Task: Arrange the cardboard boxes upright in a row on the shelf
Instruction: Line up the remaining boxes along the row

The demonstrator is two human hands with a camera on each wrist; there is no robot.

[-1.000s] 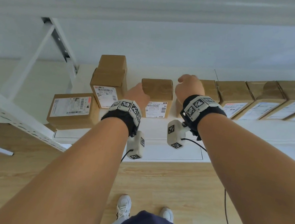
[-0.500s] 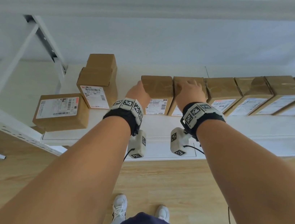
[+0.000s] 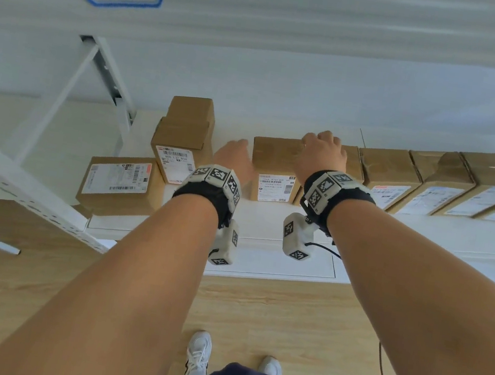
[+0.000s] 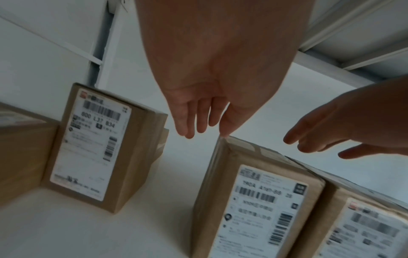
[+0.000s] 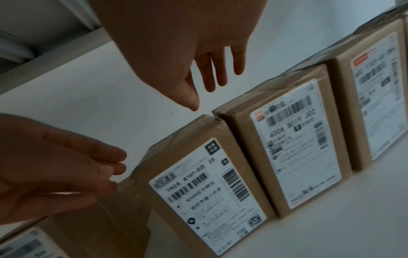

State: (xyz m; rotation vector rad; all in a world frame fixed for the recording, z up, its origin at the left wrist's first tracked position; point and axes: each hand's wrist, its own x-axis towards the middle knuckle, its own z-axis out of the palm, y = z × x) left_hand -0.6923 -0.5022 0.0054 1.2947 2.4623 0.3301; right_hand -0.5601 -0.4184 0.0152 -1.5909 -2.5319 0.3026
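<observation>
Both hands loose-fingered, holding nothing: left hand (image 4: 212, 97) and right hand (image 5: 194, 57) hover over the end box (image 3: 273, 172), upright mid-shelf (image 3: 266, 222). Looks light, stiff; grip its sides.

In the head view the right hand (image 3: 320, 159) covers most of the box behind it (image 3: 353, 161), and the wristband hides that box's label; the left hand (image 3: 237, 162) has its fingers out of sight beyond its own back; the row of boxes (image 3: 462, 185) runs off the right edge, its labels too small to read; a box at the shelf's left (image 4: 19, 148) is cut by the left wrist view's edge and blurred; the label of the rightmost box there (image 4: 371, 232) is smeared and unreadable.
</observation>
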